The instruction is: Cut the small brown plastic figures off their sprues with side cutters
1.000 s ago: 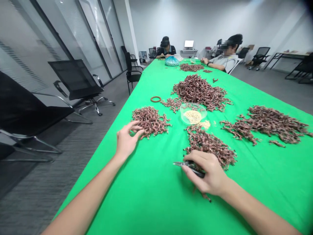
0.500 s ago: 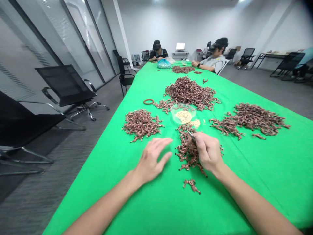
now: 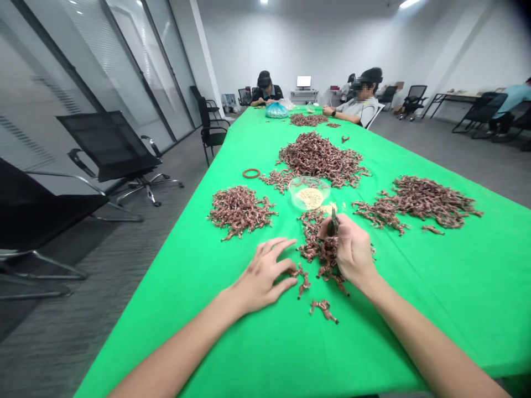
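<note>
My left hand (image 3: 263, 276) rests on the green cloth with its fingers spread. Its index finger and thumb are at one end of a small brown animal figurine (image 3: 304, 282), which looks four-legged. My right hand (image 3: 354, 249) is closed around dark metal tweezers (image 3: 333, 222), their tips pointing up and away from me. Under and beside that hand lies a loose pile of the same figurines (image 3: 311, 235), partly hidden by it. Closer to me, a single figurine (image 3: 324, 310) lies apart. Beyond the right hand stands a clear round bowl (image 3: 293, 200) with small pale beige pieces (image 3: 310, 197).
Larger figurine heaps lie at left (image 3: 240, 213), centre back (image 3: 317, 157) and right (image 3: 431, 199). A brown ring (image 3: 251, 173) and a blue bag (image 3: 276, 109) are farther off. Two people sit at the table's far end. Black chairs (image 3: 110, 143) stand along the left.
My left hand has moved slightly nearer, and a figurine now lies by its fingertips, apart from the pile. In my right hand the tweezers have turned from pointing left to pointing up.
</note>
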A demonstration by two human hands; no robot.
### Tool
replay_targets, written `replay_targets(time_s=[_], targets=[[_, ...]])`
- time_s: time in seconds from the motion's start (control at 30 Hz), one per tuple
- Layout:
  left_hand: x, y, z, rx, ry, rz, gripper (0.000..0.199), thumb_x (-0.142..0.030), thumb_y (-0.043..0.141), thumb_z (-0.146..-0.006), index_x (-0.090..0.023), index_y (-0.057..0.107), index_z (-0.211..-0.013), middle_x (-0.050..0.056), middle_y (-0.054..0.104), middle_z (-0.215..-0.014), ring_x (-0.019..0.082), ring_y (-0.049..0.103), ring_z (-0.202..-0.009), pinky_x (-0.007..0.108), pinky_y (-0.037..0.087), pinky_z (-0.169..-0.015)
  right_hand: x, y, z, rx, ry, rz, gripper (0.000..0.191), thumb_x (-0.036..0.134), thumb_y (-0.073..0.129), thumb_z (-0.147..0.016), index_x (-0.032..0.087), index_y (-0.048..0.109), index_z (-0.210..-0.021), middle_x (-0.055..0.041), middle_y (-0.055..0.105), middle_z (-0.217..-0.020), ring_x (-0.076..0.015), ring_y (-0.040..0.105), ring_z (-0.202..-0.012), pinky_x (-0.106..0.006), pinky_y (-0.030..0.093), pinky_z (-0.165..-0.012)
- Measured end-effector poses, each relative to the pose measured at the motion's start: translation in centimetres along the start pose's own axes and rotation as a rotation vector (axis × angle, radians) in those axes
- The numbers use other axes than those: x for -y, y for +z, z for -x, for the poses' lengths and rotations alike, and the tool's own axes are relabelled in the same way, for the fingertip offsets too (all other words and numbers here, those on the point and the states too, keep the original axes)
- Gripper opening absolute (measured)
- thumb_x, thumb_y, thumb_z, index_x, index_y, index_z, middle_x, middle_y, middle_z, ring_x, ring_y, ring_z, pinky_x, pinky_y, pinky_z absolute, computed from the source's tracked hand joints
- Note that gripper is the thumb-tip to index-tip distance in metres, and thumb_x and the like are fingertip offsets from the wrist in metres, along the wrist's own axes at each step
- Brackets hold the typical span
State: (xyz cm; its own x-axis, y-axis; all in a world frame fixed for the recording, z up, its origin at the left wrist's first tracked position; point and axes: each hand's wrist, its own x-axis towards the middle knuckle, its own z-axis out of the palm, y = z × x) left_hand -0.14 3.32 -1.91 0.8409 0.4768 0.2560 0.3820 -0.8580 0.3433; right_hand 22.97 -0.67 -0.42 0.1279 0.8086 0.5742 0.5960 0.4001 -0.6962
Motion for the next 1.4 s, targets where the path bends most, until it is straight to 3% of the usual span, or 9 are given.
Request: replay_targets(time_s=[0.17,0.33,0.53,0.7,0.87,1.0,1.13,1.4], targets=[[0.1,0.1,0.1,-0.048,-0.049,0.106,0.025,-0.032,0.068,-0.085,-0.022,0.067,-0.107,0.010,0.051,-0.143,0.029,0.036,-0.135,0.051,0.030,-0.110,0.7,0.1,0.2,0.033,0.034,-0.024,0.043,0.047,0.024,-0.103,0.021,0.053,-0.085,-0.0049,0.056,-0.082,-0.0195,0.054,-0.079,-0.035,0.042,-0.074],[-0.2,0.4,0.2,-0.100,-0.113,0.286,0.012,-0.023,0.068,-0.085,-0.021,0.070,-0.097,0.009,0.061,-0.130,0.028,0.044,-0.127,0.050,0.032,-0.106,1.2,0.5,0.6,0.060,0.086,-0.061,0.042,0.043,0.024,-0.103,0.021,0.051,-0.080,-0.0026,0.053,-0.076,-0.0167,0.052,-0.072,-0.032,0.041,-0.069],[-0.4,0.4,0.2,-0.155,-0.304,0.562,0.007,-0.023,0.066,-0.087,-0.018,0.069,-0.092,0.006,0.072,-0.093,0.022,0.064,-0.090,0.040,0.048,-0.088,1.5,0.4,1.1,0.125,0.111,-0.081,0.047,0.042,0.030,-0.102,0.020,0.046,-0.064,-0.0007,0.053,-0.063,-0.0138,0.051,-0.059,-0.029,0.038,-0.059],[-0.3,0.1,0.4,-0.224,-0.405,0.787,0.025,-0.030,0.066,-0.088,-0.016,0.067,-0.108,0.009,0.073,-0.102,0.021,0.068,-0.093,0.034,0.053,-0.088,1.9,0.6,1.4,0.250,0.067,-0.067,0.042,0.040,0.035,-0.101,0.020,0.051,-0.067,0.0027,0.048,-0.056,-0.0115,0.045,-0.050,-0.027,0.033,-0.053],[-0.1,-0.1,0.7,-0.251,-0.464,0.983,0.023,-0.030,0.073,-0.082,-0.014,0.072,-0.099,0.010,0.073,-0.100,0.022,0.067,-0.095,0.034,0.054,-0.088,2.4,1.0,1.7,0.360,-0.023,-0.051,0.036,0.032,0.041,-0.099,0.020,0.048,-0.066,0.0039,0.043,-0.056,-0.0099,0.040,-0.050,-0.027,0.029,-0.053],[0.2,-0.2,0.8,-0.305,-0.451,1.100,0.018,-0.025,0.077,-0.079,-0.015,0.072,-0.093,0.007,0.070,-0.098,0.020,0.065,-0.097,0.031,0.053,-0.088,2.4,1.3,2.1,0.424,-0.082,-0.049,0.023,0.029,0.044,-0.097,0.019,0.056,-0.080,0.0026,0.052,-0.064,-0.0104,0.047,-0.057,-0.026,0.034,-0.057],[0.3,-0.3,0.8,-0.338,-0.448,1.156,0.013,-0.021,0.079,-0.077,-0.015,0.072,-0.087,0.009,0.071,-0.102,0.022,0.065,-0.103,0.033,0.052,-0.092,2.1,1.5,2.4,0.480,-0.110,-0.033,0.017,0.029,0.046,-0.096,0.019,0.058,-0.089,0.0016,0.055,-0.068,-0.0117,0.050,-0.060,-0.026,0.036,-0.060],[0.4,-0.5,0.8,-0.345,-0.515,1.188,0.018,-0.023,0.081,-0.074,-0.014,0.072,-0.087,0.011,0.074,-0.105,0.023,0.068,-0.102,0.034,0.054,-0.090,2.0,1.8,2.5,0.530,-0.118,-0.013,0.016,0.028,0.046,-0.096,0.018,0.058,-0.089,0.0015,0.054,-0.068,-0.0121,0.050,-0.060,-0.027,0.035,-0.060]])
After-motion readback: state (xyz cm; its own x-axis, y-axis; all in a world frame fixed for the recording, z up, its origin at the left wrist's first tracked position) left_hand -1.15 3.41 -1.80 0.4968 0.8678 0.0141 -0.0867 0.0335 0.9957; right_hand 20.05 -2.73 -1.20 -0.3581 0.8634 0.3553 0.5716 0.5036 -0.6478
